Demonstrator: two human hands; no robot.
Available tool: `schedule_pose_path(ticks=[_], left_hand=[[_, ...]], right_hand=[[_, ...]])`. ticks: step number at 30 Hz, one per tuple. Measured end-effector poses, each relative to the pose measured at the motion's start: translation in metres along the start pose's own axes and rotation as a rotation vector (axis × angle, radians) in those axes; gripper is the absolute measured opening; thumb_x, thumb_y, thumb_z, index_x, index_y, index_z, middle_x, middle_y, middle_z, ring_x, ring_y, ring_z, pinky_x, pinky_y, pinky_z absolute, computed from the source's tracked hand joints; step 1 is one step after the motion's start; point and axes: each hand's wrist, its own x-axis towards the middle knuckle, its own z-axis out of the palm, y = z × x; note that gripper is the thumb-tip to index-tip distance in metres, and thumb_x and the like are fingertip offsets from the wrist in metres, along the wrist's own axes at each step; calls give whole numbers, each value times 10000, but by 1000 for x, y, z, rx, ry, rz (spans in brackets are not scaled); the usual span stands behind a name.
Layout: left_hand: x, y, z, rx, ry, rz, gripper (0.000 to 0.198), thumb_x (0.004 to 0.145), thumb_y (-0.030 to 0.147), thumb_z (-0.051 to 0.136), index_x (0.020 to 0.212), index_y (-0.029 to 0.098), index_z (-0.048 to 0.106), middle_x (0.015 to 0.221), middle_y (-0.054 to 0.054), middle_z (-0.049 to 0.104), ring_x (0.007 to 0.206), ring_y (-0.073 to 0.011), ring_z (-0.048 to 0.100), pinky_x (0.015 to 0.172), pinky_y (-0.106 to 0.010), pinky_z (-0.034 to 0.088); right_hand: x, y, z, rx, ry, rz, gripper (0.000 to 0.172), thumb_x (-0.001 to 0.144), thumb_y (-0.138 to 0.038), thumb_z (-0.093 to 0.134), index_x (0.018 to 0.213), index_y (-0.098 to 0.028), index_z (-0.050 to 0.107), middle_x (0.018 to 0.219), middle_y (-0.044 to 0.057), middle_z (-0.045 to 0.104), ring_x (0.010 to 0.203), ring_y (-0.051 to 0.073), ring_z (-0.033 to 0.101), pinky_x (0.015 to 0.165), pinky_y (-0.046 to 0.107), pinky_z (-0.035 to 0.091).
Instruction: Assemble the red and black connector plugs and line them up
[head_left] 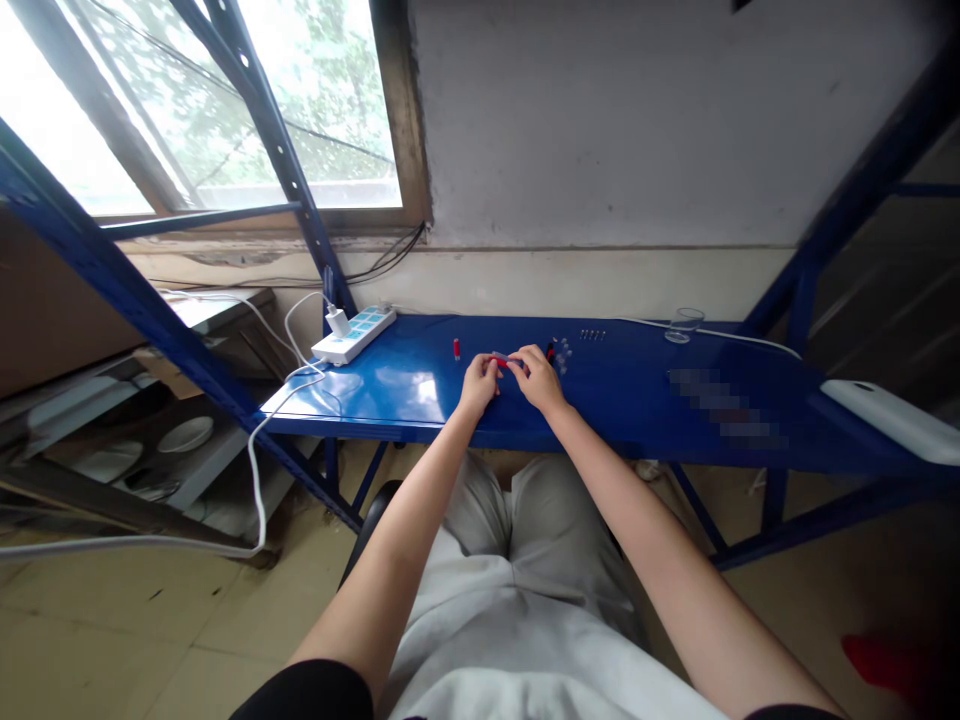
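Note:
Over the blue table, my left hand (481,383) and my right hand (538,377) are close together, both closed on one small red tube-like piece (502,362). Its ends are hidden by my fingers, so its exact kind does not show. Left of my hands a small red cylinder (457,349) stands upright on the table. Just beyond my right hand lie a small black and red piece (551,352) and several little clear pieces (563,354). Farther back sits a row of several tiny metallic pieces (592,335).
The blue table (622,400) carries a white power strip (355,335) with a plugged-in charger (337,321) at left. A clear cup (684,325) stands at the back right, near a white cable (720,333). A white device (892,418) rests at the right end.

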Motion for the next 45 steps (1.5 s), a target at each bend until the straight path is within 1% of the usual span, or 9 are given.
schedule_pose_path(ticks=[3, 7, 11, 16, 19, 25, 29, 35, 45], left_hand=[[-2, 2, 1, -6, -98, 17, 116, 836, 259, 479, 858, 149, 510, 674, 32, 541, 351, -13, 425, 342, -152, 309], [-4, 7, 0, -99, -106, -30, 120, 816, 253, 497, 867, 146, 511, 682, 26, 549, 347, -18, 432, 321, -158, 281], [-4, 10, 0, -150, -75, -41, 86, 802, 237, 501, 820, 155, 485, 643, 42, 521, 328, -24, 421, 307, -164, 265], [-4, 7, 0, -113, -65, -31, 155, 820, 315, 508, 805, 163, 483, 632, 50, 515, 333, -13, 400, 318, -155, 257], [-4, 7, 1, -106, -62, -27, 157, 819, 320, 512, 804, 165, 485, 621, 52, 513, 335, -14, 395, 324, -155, 260], [-7, 13, 1, -130, -81, -43, 92, 783, 244, 526, 767, 169, 475, 568, 70, 457, 321, -22, 377, 317, -165, 252], [-6, 12, 1, -141, -61, -39, 69, 797, 238, 492, 785, 178, 459, 556, 76, 457, 319, -24, 365, 321, -165, 246], [-3, 6, 0, -74, 10, -46, 80, 815, 233, 433, 753, 182, 440, 537, 72, 469, 308, -34, 360, 319, -171, 244], [0, 2, -1, -66, 19, -74, 75, 808, 233, 418, 753, 184, 433, 518, 69, 465, 299, -39, 358, 316, -168, 251]], right_hand=[[0, 0, 0, -18, -20, 2, 237, 872, -335, 439, 948, -195, 614, 975, 64, 547, 686, 130, 527, 666, 251, 425], [0, 2, 2, -4, -43, 10, 205, 861, -320, 458, 912, -193, 612, 931, 57, 556, 742, 143, 541, 651, 244, 414], [0, 5, 4, 22, -82, 10, 181, 842, -325, 486, 871, -190, 602, 849, 40, 552, 680, 135, 522, 619, 243, 398], [1, 7, 6, 62, -100, 11, 170, 834, -314, 480, 877, -192, 589, 766, 24, 540, 658, 139, 505, 612, 244, 389], [0, 8, 7, 67, -110, 15, 174, 829, -307, 475, 892, -190, 588, 770, 29, 554, 659, 144, 506, 615, 250, 390], [-1, 7, 6, 33, -158, 13, 165, 808, -283, 489, 887, -191, 601, 782, 33, 589, 644, 141, 507, 604, 248, 376], [-1, 5, 5, 13, -149, 11, 148, 805, -273, 489, 860, -199, 603, 770, 24, 594, 642, 135, 508, 601, 241, 370], [0, 3, 3, 7, -125, 29, 162, 808, -311, 492, 846, -194, 597, 728, 26, 580, 665, 150, 522, 615, 248, 388], [2, 1, 3, -44, -144, 35, 160, 804, -308, 505, 865, -195, 601, 740, 27, 601, 666, 150, 531, 615, 247, 389]])
